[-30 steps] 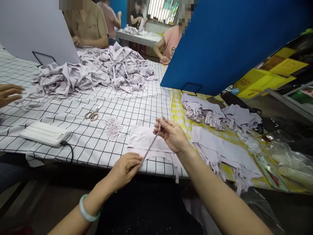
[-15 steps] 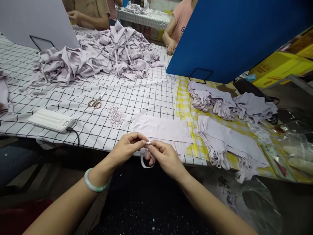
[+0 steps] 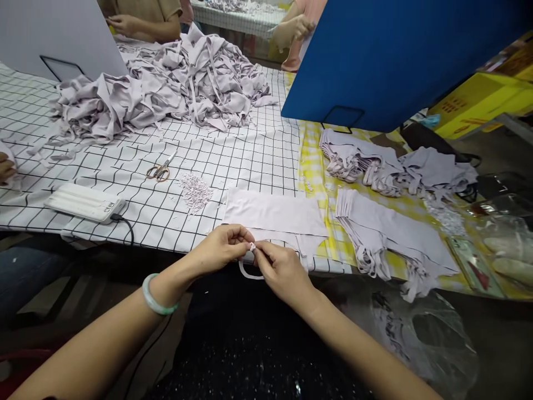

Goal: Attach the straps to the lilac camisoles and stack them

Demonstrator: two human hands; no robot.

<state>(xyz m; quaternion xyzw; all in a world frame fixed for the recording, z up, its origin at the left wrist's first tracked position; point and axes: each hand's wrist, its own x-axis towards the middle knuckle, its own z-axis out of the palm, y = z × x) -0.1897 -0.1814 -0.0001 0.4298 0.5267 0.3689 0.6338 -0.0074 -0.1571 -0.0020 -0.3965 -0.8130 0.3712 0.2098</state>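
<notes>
My left hand and my right hand meet at the table's front edge, fingertips pinched together on a pale lilac fabric strap. The strap loops down below the fingers, and a small bit of it shows between the fingertips. Just behind the hands lies a flat lilac garment piece, its lower edge partly covered by them. To the left of that piece is a heap of tiny fabric snippets. Scissors with copper-coloured handles lie beyond the heap.
A white power bank with a black cable sits at left. Behind rises a big pile of lilac garments. Stacked pieces lie on the yellow checked cloth at right, under a blue board. Other people work across the table.
The strap's hanging loop has shifted slightly, and the bit between my fingertips looks more crumpled. The view has tilted a little. A co-worker's hand behind the blue board has risen.
</notes>
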